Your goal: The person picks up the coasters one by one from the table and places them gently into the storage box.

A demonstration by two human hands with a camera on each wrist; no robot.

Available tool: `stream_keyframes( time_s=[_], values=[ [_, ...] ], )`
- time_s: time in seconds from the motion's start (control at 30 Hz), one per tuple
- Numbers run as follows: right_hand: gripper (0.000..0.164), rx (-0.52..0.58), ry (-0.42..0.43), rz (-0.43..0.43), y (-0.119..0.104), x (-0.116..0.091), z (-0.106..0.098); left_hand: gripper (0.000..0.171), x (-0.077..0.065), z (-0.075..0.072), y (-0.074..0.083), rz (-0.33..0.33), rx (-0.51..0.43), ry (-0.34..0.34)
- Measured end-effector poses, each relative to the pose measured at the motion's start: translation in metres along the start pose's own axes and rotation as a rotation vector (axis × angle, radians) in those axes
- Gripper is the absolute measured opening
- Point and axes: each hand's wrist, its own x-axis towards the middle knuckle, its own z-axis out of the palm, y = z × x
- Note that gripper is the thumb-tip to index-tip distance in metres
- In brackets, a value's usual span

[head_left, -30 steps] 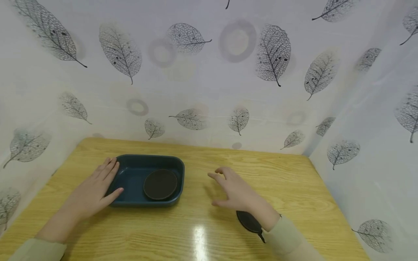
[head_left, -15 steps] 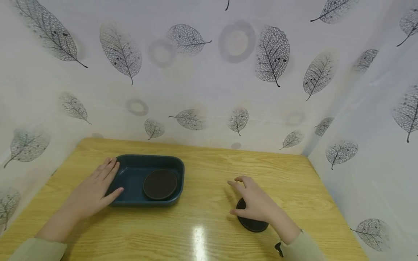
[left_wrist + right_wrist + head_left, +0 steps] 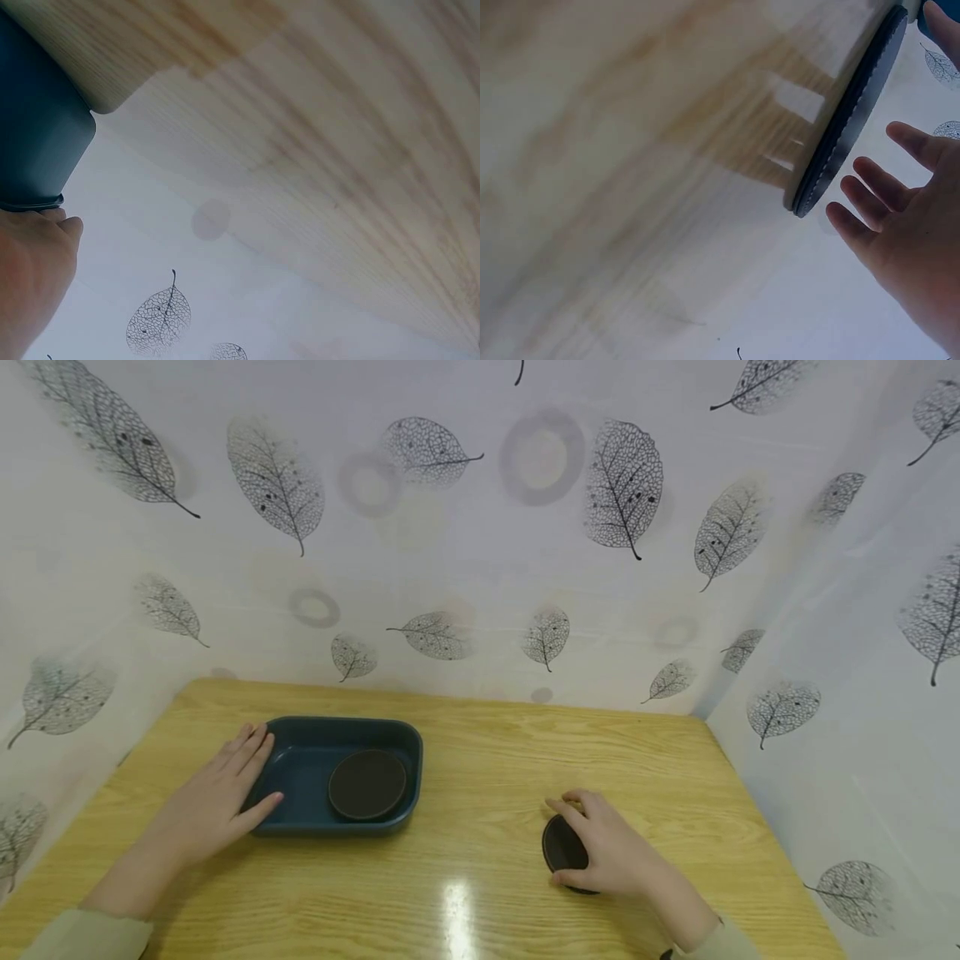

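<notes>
A dark blue rectangular tray [image 3: 300,777] stands at the left of the table. My left hand [image 3: 210,810] rests on its left rim, fingers straight and thumb over the inside; the left wrist view shows fingertips [image 3: 69,225] at the rim. Inside the tray, toward the right, lies a round black coaster [image 3: 367,785]. A second black coaster [image 3: 561,843] lies on the table, partly covered by my right hand [image 3: 607,847]. From the right wrist, its stitched edge [image 3: 855,112] shows, with the spread fingers of that hand [image 3: 922,247] apart from it.
The wood-grain table [image 3: 465,760] reaches back to a pale curtain [image 3: 480,543] with a leaf print, which also hangs along both sides. A bright light reflection [image 3: 457,918] shows near the front.
My right hand has drawn back to the right and toward me, from between tray and coaster to over the loose coaster. The left hand and tray keep their places.
</notes>
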Motion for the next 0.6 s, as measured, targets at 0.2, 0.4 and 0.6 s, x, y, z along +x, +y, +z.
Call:
stream_keyframes(
  time_s=[0.2, 0.4, 0.6],
  values=[
    [0.1, -0.008, -0.037, -0.001, 0.0027, -0.0067, 0.0031, 0.088, -0.0001, 0.0001, 0.0005, -0.003, -0.005, -0.002],
    [0.1, -0.035, -0.056, -0.001, 0.0047, -0.0093, 0.0021, 0.088, 0.0, -0.0005, 0.0015, -0.006, -0.004, -0.003],
    [0.095, -0.024, -0.047, 0.007, 0.0033, -0.0109, -0.0006, 0.088, -0.0001, -0.0015, 0.0025, -0.005, -0.007, -0.006]
  ],
)
